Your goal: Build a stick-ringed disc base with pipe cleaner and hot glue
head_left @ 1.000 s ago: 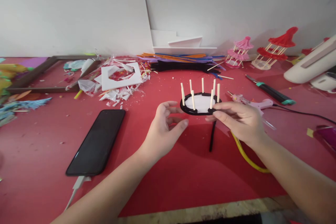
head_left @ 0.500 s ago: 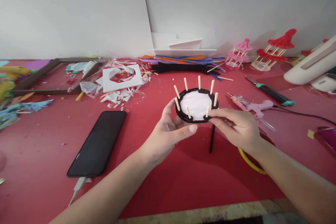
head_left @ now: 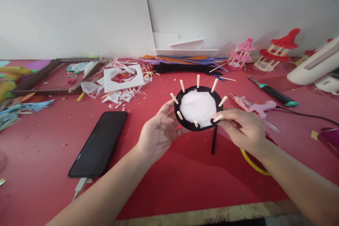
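A round white base (head_left: 198, 107), rimmed with black fuzzy pipe cleaner (head_left: 189, 125), is held above the table with its face tilted toward me. Several short wooden sticks stand up around its edge. My left hand (head_left: 156, 134) supports it from the left side, some fingers hidden behind it. At the lower right rim, my right hand (head_left: 243, 129) pinches the edge beside a stick and the curled end of the pipe cleaner. A straight black piece (head_left: 214, 141) shows below the base; whether it is attached I cannot tell.
A black phone (head_left: 98, 144) with a cable lies left. To the right are a pink glue gun (head_left: 255, 107), a black-and-teal pen-like tool (head_left: 275, 92) and a yellow ring (head_left: 254, 165). Behind sit pipe cleaners (head_left: 185, 67), foam scraps (head_left: 123, 78) and red (head_left: 277, 51) and pink (head_left: 242, 54) tiered models.
The base has tipped so its white face shows more fully toward me. My left thumb has moved from the front rim back to the left side. The right hand still pinches the rim.
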The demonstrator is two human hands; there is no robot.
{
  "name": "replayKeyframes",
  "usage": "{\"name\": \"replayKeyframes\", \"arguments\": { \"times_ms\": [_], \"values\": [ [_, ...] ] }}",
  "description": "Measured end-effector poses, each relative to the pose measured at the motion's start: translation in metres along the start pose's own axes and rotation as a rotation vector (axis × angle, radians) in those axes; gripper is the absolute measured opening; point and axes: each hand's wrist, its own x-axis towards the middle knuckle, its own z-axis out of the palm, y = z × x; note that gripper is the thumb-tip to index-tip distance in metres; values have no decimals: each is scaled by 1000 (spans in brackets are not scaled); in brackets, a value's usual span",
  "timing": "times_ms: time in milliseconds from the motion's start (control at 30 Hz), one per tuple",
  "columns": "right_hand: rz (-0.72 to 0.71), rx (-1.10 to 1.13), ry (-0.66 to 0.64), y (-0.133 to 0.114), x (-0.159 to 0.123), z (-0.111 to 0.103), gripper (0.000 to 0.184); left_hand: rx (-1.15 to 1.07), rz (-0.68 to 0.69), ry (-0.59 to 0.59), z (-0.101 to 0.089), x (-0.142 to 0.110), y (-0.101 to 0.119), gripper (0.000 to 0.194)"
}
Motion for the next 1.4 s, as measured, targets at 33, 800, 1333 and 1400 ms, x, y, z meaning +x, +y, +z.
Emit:
{"name": "replayKeyframes", "arguments": {
  "times_ms": [33, 800, 1333, 1400],
  "values": [
    [-6, 6, -3, 0, 0, 0, 16, 3, -3, 37, -1, 2, 1, 34],
    [-69, -191, 9, -2, -2, -3, 27, 296, -105, 48, -7, 3, -3, 12],
    [71, -50, 72, 1, -7, 3, 40, 194, -135, 186, -2, 3, -4, 15],
    [113, 71, 84, 4, -10, 5, 44, 179, -126, 206, -3, 4, -4, 16]
  ]
}}
